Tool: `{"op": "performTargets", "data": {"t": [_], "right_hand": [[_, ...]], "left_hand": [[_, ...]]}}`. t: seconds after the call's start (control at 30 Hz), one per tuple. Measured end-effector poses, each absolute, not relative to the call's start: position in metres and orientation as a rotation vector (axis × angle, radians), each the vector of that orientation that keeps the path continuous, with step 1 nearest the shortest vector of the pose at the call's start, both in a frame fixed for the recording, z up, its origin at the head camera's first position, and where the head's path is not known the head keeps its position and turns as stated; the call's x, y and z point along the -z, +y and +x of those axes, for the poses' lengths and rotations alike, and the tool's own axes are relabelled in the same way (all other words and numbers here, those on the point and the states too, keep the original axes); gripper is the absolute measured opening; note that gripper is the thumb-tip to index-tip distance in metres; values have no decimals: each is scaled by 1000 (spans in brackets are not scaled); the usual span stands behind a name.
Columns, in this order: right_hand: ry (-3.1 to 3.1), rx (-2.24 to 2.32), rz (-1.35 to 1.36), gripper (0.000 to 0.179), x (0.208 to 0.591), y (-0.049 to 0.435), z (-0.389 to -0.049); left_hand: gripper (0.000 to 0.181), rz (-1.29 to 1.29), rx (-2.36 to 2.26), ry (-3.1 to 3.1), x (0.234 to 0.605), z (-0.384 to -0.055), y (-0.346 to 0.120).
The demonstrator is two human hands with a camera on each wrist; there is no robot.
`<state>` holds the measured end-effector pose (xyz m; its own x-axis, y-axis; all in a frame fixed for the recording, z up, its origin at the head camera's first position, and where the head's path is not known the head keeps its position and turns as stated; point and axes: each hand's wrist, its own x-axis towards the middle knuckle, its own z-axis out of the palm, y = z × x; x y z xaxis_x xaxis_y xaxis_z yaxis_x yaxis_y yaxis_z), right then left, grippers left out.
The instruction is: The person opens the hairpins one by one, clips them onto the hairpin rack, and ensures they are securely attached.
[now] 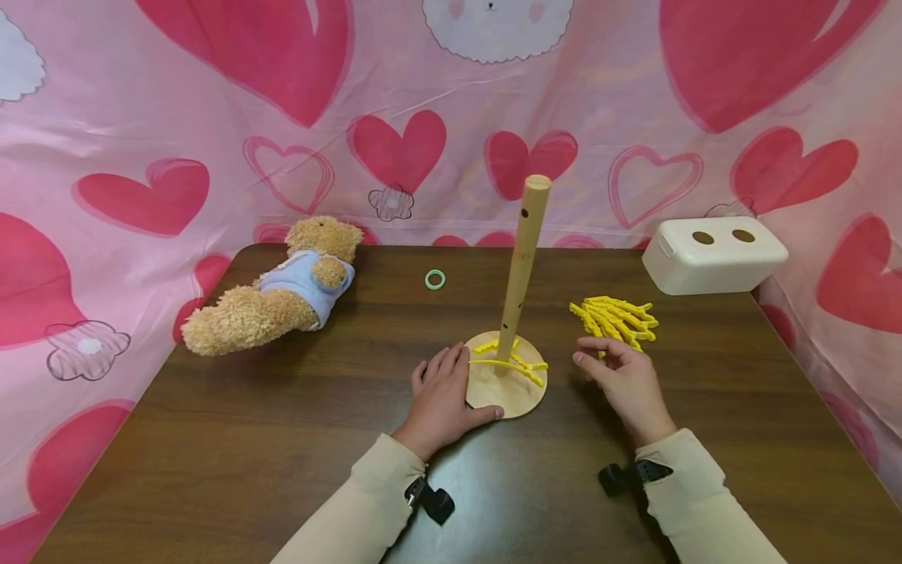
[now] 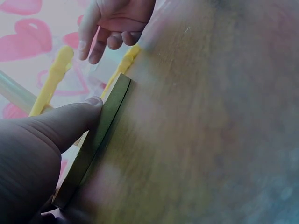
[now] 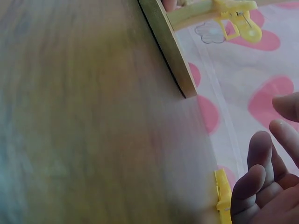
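A wooden stand has a round base (image 1: 517, 399) and an upright post (image 1: 523, 262) with small dark holes along it. Thin yellow branch-shaped pieces (image 1: 527, 370) sit low around the post, above the base. My left hand (image 1: 440, 411) holds the base at its left and front rim, the thumb (image 2: 79, 114) lying over the edge. To the right, my right hand (image 1: 627, 384) hovers just in front of a pile of yellow branch-shaped pieces (image 1: 620, 317). Its fingers (image 3: 259, 147) are loosely bent, with a gap to the thumb and nothing visible between them.
A teddy bear (image 1: 303, 286) in a light blue top lies at the back left of the brown table (image 1: 247, 454). A small green ring (image 1: 434, 280) is behind the stand. At the back right stands a white box (image 1: 712, 262) with two round holes. Heart-printed cloth hangs behind.
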<state>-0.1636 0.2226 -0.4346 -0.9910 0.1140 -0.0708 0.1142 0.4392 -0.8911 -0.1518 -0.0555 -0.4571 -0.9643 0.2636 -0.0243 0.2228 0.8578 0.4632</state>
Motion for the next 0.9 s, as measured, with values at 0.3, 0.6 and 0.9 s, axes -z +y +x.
{"op": "performTargets", "data": {"t": [0.3, 0.6, 0.9], "right_hand": [[2637, 1685, 279, 48, 436, 229, -165], [2577, 1708, 338, 56, 438, 234, -167], [2553, 1687, 381, 59, 440, 234, -168]], "left_hand": [[110, 390, -741, 2948, 457, -151, -56], [110, 389, -740, 2946, 457, -151, -55], [110, 389, -732, 2949, 458, -152, -56]]}}
